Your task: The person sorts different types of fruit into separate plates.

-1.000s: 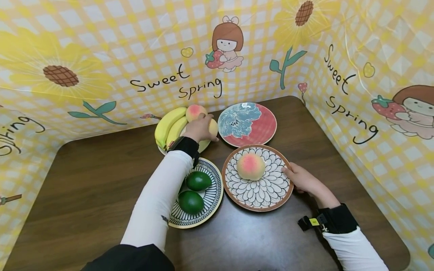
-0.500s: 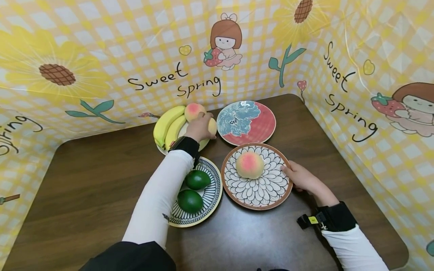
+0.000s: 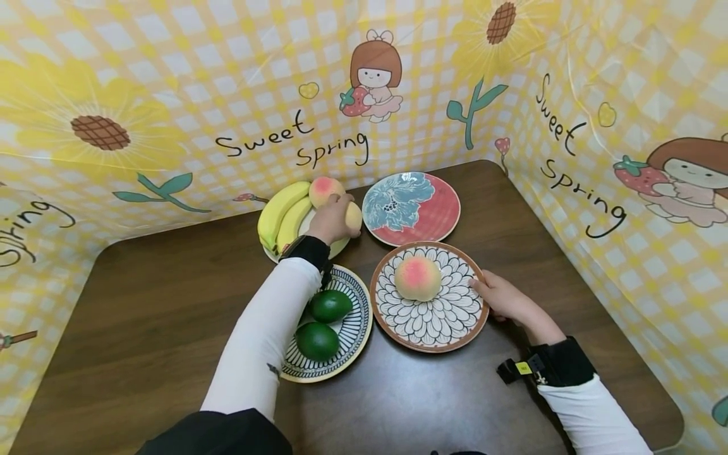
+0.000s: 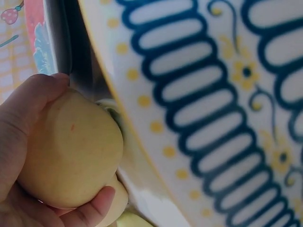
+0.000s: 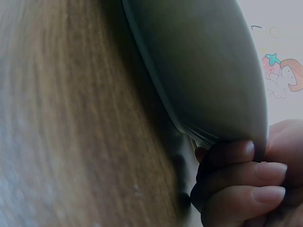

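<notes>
My left hand (image 3: 332, 220) reaches to the back plate (image 3: 340, 248) and grips a pale peach (image 4: 75, 146), thumb and fingers round its sides. Another peach (image 3: 325, 188), pink on top, sits just behind that hand, with bananas (image 3: 284, 212) to its left on the same plate. On the right, my right hand (image 3: 503, 297) holds the rim of a brown-edged, petal-patterned plate (image 3: 443, 328). Its thumb lies on top, and in the right wrist view the fingers (image 5: 244, 194) curl beneath the rim. One pink-topped peach (image 3: 418, 278) rests on this plate.
Beneath my left forearm stands a blue-patterned plate (image 3: 361, 316) with two dark green oval fruits (image 3: 317, 342). A red and blue flower plate (image 3: 440, 212) lies at the back, beside the held plate. Yellow checked cloth (image 3: 250, 69) walls in the wooden table (image 3: 142, 316).
My left hand's fingers have drawn in a little around the pale peach. The head view has shifted slightly; the plates, the other fruit and my right hand look the same.
</notes>
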`<state>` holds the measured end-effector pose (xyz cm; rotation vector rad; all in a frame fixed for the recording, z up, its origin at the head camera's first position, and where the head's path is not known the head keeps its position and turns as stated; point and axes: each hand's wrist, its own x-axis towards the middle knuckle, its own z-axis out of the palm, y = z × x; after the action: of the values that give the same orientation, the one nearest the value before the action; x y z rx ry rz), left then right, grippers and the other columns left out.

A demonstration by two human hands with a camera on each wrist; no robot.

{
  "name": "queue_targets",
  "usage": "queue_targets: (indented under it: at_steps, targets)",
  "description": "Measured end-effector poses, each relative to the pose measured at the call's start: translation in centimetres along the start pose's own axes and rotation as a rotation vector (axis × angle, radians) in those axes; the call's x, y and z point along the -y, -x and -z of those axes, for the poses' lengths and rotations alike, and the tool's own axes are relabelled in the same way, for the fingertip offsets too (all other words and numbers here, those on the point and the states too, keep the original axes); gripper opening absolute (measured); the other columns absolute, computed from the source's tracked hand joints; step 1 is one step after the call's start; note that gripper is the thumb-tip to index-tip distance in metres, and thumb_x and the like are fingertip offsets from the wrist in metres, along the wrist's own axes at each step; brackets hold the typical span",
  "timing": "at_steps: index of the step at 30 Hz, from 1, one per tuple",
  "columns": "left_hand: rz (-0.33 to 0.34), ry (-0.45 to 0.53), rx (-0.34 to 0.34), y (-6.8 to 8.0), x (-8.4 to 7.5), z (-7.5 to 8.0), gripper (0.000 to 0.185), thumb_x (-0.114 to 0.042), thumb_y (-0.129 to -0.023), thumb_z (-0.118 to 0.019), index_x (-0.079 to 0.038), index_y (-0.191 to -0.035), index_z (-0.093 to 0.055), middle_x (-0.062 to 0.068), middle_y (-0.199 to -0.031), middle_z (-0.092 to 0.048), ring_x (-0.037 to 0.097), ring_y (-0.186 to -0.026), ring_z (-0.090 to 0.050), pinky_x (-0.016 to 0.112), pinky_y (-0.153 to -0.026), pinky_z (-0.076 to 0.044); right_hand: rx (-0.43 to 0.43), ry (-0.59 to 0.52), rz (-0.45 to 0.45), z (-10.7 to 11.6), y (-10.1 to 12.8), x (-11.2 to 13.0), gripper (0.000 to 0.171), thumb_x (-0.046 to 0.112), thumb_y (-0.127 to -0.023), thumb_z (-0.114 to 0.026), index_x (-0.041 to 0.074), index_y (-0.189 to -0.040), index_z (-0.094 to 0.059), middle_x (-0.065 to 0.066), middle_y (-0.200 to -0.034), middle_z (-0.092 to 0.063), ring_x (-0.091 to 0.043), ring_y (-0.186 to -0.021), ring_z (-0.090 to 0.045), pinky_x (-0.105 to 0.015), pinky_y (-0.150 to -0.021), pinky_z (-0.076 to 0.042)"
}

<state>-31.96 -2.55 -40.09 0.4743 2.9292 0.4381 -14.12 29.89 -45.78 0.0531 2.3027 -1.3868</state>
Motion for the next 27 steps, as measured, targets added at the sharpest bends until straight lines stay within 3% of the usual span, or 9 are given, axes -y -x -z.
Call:
queue_targets:
  at_steps: [6,13,17,27]
  targets:
    - [-0.021,0.027,-0.006,1.0,-0.2,1.3,0.085,-0.024,-0.083,-0.083,-0.006,-0.154,-0.039,0.027,-0.153,-0.041,0.045,-0.123,-0.061,0.052,-0.106,-0.05,0.004,0.007,0.008,-0.1,0.1,0.2,0.042,0.022,-0.112,-0.034,-0.012,-0.137,-0.036,0.004,-0.06,-0.044,-0.007,-0.045,-0.035,-0.022,-0.045,-0.033]
    - [-0.133,0.075,-0.088,2.0,-1.7,3.8,0.082,-0.021,-0.079,-0.081,-0.003,-0.15,-0.044,0.024,-0.154,-0.043,0.04,-0.133,-0.052,0.051,-0.111,-0.045,0.008,0.015,0.003,-0.3,0.4,0.5,0.042,0.024,-0.112,-0.034,-0.012,-0.134,-0.037,0.004,-0.061,-0.042,-0.009,-0.046,-0.034,-0.023,-0.046,-0.034]
    - [-0.161,0.086,-0.114,2.7,-2.5,4.6,0.081,-0.019,-0.077,-0.082,-0.005,-0.148,-0.046,0.022,-0.154,-0.045,0.038,-0.14,-0.047,0.05,-0.113,-0.044,0.008,0.024,0.011,-0.3,0.5,0.5,0.044,0.024,-0.112,-0.034,-0.012,-0.137,-0.036,0.004,-0.061,-0.042,-0.009,-0.046,-0.035,-0.023,-0.045,-0.034]
    - [-0.248,0.07,-0.112,4.9,-5.4,5.4,0.081,-0.021,-0.079,-0.082,-0.01,-0.15,-0.045,0.018,-0.154,-0.044,0.037,-0.122,-0.059,0.049,-0.105,-0.05,0.005,0.024,0.002,-0.2,0.5,0.6,0.045,0.023,-0.112,-0.034,-0.013,-0.139,-0.034,0.004,-0.061,-0.044,-0.008,-0.046,-0.035,-0.022,-0.045,-0.034]
